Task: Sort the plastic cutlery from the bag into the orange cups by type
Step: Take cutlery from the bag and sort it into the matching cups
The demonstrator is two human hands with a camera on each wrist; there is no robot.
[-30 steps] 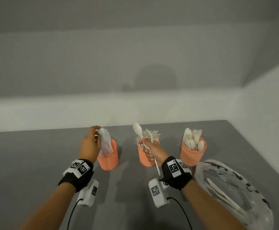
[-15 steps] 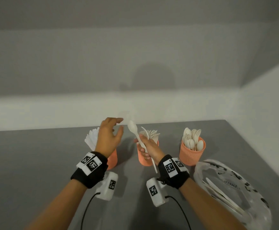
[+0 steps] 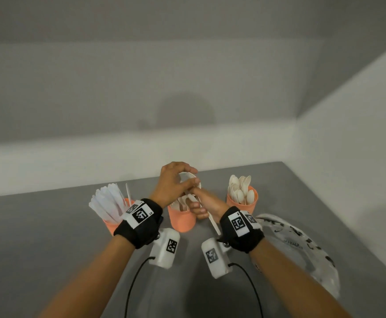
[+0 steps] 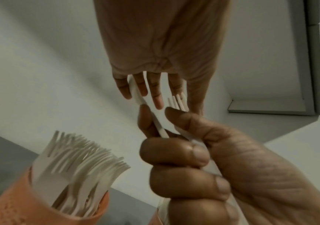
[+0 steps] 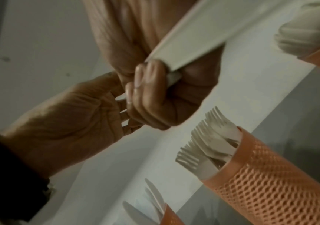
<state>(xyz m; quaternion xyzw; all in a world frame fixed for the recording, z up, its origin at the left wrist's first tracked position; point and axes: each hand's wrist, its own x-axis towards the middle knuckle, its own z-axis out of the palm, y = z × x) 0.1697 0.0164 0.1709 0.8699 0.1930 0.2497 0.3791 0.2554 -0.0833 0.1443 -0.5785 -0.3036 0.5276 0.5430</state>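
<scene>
My right hand [image 3: 201, 206] grips the handles of a white plastic spoon [image 4: 135, 92] and a fork [image 4: 178, 101] above the middle orange cup [image 3: 183, 220], which holds forks. Their handle ends [image 3: 214, 223] stick out below my fist. My left hand [image 3: 191, 175] has come over the tops of both pieces; in the left wrist view its thumb and forefinger close on the fork's tines, while its other fingers lie against the spoon's bowl. The left cup [image 3: 111, 226] holds knives and the right cup [image 3: 245, 206] holds spoons.
The clear printed bag [image 3: 302, 249] lies on the grey table [image 3: 49, 237] right of my right forearm, with some cutlery inside. A white wall runs behind the cups and along the table's right side.
My left hand let go of the knives in the left cup and swung right onto the tops of the spoon and fork. My right hand kept its grip above the middle cup.
</scene>
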